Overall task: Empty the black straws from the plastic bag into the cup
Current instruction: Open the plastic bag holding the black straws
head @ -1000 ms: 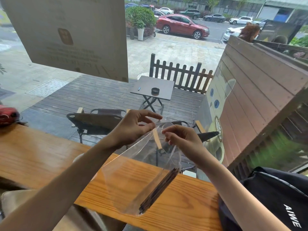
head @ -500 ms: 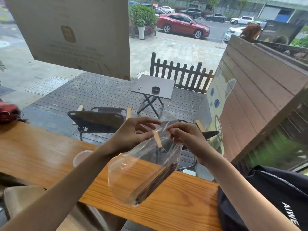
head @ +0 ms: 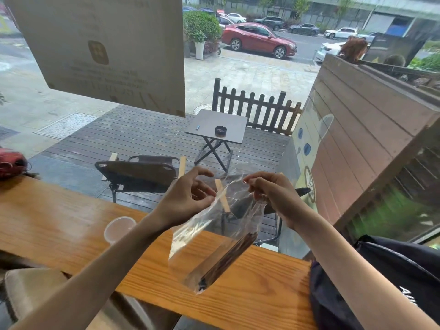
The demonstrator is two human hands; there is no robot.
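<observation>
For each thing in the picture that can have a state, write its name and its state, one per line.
plastic bag: held up above the counter, mouth being pulled apart
black straws: inside the bag, at its bottom
cup: upright on the counter, looks empty
left hand: pinching the bag's top
right hand: pinching the bag's top

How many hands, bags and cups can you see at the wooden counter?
Hands: 2, the left hand and the right hand
Clear plastic bags: 1, the plastic bag with black straws inside
Cups: 1, the cup
Total: 4
</observation>
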